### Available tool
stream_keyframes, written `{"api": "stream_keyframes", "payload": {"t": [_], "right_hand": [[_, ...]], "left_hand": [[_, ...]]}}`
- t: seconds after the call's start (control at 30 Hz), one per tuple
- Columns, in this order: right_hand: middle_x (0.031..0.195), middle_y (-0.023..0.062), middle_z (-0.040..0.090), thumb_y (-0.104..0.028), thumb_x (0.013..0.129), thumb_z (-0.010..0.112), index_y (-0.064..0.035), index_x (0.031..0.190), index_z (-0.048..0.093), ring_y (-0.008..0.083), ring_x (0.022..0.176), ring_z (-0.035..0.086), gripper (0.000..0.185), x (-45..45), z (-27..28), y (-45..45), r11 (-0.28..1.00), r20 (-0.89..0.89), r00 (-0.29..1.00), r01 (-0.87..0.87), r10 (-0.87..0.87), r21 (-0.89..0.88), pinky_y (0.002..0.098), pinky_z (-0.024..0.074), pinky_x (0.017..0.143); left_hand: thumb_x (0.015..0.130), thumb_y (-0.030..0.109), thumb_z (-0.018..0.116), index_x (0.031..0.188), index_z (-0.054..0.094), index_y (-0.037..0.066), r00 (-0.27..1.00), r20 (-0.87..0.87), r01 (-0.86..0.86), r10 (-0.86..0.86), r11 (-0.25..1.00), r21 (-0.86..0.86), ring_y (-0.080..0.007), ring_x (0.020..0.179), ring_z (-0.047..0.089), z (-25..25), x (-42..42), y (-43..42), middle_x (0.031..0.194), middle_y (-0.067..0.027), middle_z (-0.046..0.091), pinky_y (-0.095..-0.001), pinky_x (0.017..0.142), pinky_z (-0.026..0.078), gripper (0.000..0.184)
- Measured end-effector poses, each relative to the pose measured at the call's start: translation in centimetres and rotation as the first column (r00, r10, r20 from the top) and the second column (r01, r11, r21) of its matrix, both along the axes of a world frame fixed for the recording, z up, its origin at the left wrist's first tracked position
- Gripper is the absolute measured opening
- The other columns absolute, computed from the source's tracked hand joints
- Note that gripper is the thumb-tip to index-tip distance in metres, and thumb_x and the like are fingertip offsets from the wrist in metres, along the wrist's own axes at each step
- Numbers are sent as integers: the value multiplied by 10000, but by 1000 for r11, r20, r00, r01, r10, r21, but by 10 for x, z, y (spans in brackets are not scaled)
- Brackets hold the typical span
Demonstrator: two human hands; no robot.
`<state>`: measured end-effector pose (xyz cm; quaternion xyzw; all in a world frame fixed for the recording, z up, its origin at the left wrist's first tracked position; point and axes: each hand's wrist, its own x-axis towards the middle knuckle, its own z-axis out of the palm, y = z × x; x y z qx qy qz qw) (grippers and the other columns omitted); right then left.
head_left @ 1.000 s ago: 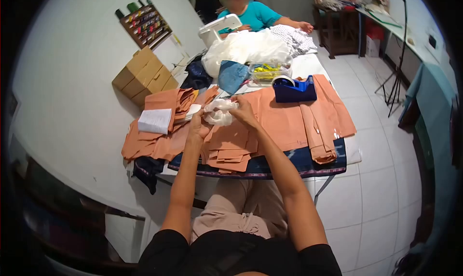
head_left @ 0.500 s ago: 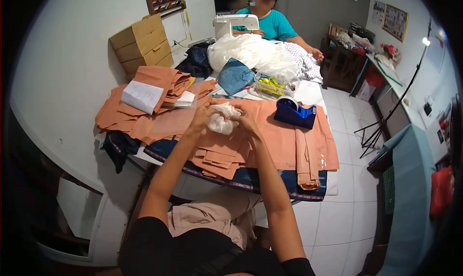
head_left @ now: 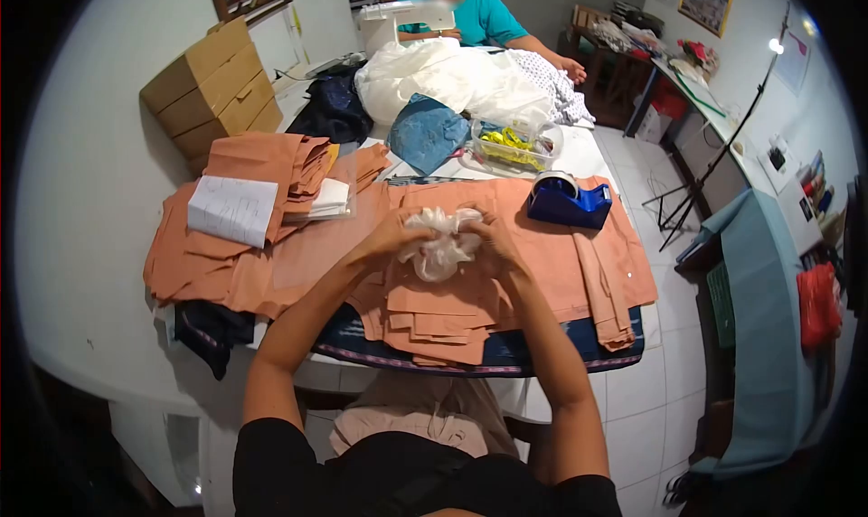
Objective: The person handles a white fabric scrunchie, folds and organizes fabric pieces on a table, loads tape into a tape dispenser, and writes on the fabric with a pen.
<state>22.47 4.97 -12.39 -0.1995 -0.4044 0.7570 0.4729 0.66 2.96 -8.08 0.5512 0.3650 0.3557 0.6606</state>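
Since the earlier frame, the thin white plastic bag (head_left: pixel 440 258) is reshaped between the hands, its ring form being now gathered into a loose bunch. It is gripped from both sides by the left hand (head_left: pixel 395 235) and the right hand (head_left: pixel 495 246), above the stacked orange fabric pieces (head_left: pixel 438 325) on the counter (head_left: pixel 583 148). At the right, a blue tape dispenser (head_left: pixel 571 207) is placed; at the left, a paper sheet (head_left: pixel 232 210) is laid.

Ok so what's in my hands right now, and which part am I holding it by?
Crumpled white plastic: your left hand grips its left side, your right hand its right side.
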Motion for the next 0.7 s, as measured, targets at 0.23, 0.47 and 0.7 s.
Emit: {"api": "stream_keyframes", "payload": {"t": [0.23,0.47,0.7], "right_hand": [[850,62,634,17,771,629,-47,1041,543,146,676,615,291,-8,14,-12,995,65,993,98,-96,-31,269,510,662],[936,98,645,-12,758,657,-38,1042,565,191,861,631,299,7,22,-5,994,-73,997,31,-24,101,292,497,798],[958,78,646,-30,747,679,-29,1101,563,187,861,625,372,23,69,-18,978,141,980,113,-139,175,283,486,820]], "left_hand": [[857,74,599,1139,535,6,980,168,-108,107,994,-8,-162,743,647,-17,-12,24,953,-70,655,-273,678,545,296],[833,132,638,1220,450,19,958,276,-110,79,989,100,-193,846,651,-8,-49,35,1039,-124,640,-290,729,534,444],[798,174,663,1230,418,35,972,235,-24,16,999,33,-190,854,628,41,-61,2,1005,-114,597,-270,710,514,516]]}}
